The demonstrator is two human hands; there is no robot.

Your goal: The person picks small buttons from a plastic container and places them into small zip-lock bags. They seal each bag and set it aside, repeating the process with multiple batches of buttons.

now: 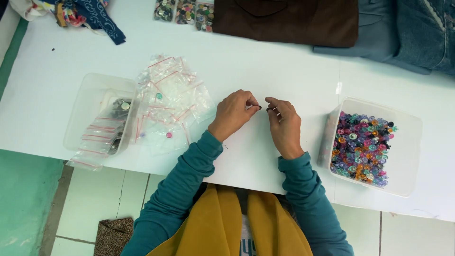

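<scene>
Hands (258, 116) pinch something tiny, unidentifiable.

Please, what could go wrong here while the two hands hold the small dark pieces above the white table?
The left hand and right hand each pinch something tiny and dark; a weak grip could let it drop and roll off the table. The button tub sits near the table edge, so the right elbow might knock it. Loose bags could slide.
</scene>
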